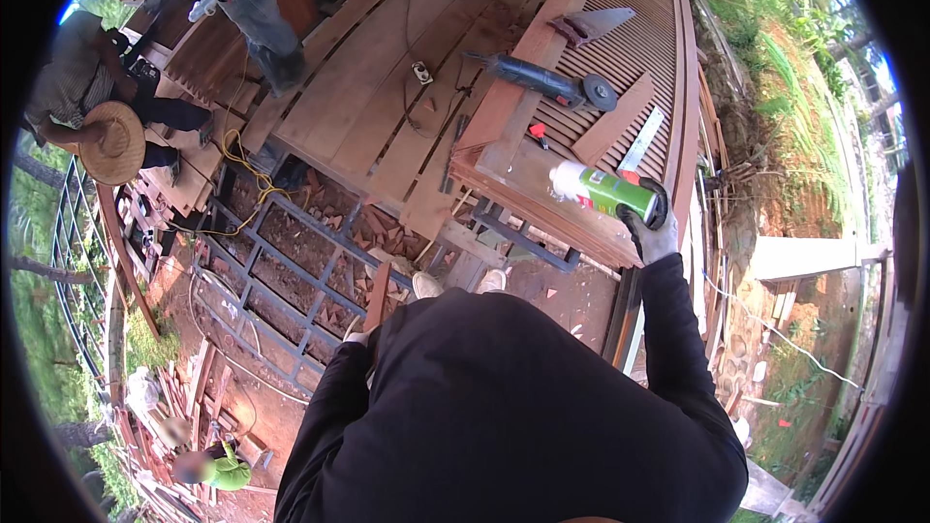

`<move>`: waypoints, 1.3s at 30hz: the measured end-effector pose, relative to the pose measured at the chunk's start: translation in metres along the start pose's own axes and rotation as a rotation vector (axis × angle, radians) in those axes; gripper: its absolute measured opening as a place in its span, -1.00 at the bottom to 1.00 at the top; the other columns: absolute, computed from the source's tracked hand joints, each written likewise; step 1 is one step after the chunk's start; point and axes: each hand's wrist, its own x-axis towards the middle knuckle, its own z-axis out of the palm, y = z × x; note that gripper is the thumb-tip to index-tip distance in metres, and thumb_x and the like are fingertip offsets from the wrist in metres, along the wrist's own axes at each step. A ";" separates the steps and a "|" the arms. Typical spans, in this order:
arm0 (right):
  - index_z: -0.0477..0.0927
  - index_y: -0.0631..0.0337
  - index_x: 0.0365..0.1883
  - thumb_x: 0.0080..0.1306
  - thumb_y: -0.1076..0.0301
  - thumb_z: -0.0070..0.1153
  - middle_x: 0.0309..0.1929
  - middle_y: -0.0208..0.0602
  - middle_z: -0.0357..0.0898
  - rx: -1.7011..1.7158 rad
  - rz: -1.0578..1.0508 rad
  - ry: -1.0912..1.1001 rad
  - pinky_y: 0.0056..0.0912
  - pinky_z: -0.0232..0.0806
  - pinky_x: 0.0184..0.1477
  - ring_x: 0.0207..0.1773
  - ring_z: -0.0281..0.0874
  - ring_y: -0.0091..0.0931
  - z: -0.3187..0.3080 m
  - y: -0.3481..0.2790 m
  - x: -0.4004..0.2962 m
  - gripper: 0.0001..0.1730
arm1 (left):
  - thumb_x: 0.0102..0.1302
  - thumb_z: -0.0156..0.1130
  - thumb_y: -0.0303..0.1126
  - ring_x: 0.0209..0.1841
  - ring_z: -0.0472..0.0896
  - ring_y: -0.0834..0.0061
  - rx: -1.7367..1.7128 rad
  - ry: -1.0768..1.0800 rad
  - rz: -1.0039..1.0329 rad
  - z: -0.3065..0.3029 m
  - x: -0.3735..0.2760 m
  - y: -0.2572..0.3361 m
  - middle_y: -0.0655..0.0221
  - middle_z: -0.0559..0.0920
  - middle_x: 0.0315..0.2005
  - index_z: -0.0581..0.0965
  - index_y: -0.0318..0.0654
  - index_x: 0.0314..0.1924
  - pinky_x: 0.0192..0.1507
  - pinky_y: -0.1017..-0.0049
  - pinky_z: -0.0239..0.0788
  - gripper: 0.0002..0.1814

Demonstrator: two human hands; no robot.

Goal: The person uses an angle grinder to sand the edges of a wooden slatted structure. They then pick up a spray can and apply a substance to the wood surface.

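My right hand, in a grey and black glove, grips the base of a green and white can or bottle that lies tilted over the corner of a wooden frame. Low beside my body, my gloved left hand holds a short reddish wood strip; its fingers are mostly hidden. Beyond the can are an angle grinder with a disc, a handsaw, a loose wooden board, a metal square or ruler and a small red object on the frame and its slats.
A power socket with cords rests on the plank deck. Left of my feet, an open metal grid spans ground strewn with wood offcuts. A yellow cord crosses its edge. Two people are at the upper left, another at the lower left.
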 end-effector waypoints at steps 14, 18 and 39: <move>0.46 0.29 0.20 0.16 0.36 0.49 -0.02 -0.12 0.65 -0.131 -0.170 -0.027 -0.33 0.46 0.14 0.06 0.64 -0.38 0.026 -0.018 0.021 -0.33 | 0.40 0.25 0.12 -0.04 0.71 0.24 -0.210 0.076 -0.061 0.020 -0.004 0.005 0.07 0.74 -0.12 0.57 -0.28 0.21 -0.03 0.27 0.46 -0.36; 0.42 0.30 0.23 0.16 0.53 0.43 0.04 -0.18 0.61 -0.315 -0.107 -0.130 -0.35 0.44 0.21 0.09 0.61 -0.40 0.024 0.001 0.025 -0.33 | 0.47 0.23 -0.24 -0.04 0.72 0.36 -0.422 0.133 0.164 0.045 0.006 -0.018 0.14 0.74 -0.08 0.56 -0.21 0.22 0.01 0.34 0.51 -0.61; 0.40 0.28 0.24 0.23 0.50 0.41 0.03 -0.21 0.58 -0.415 -0.102 -0.184 -0.39 0.47 0.18 0.05 0.59 -0.44 0.042 -0.005 0.040 -0.36 | 0.40 -0.05 0.39 0.15 0.60 0.00 -0.149 0.015 0.078 0.005 -0.056 0.022 -0.04 0.66 0.04 0.55 0.33 0.28 0.17 0.24 0.37 -0.38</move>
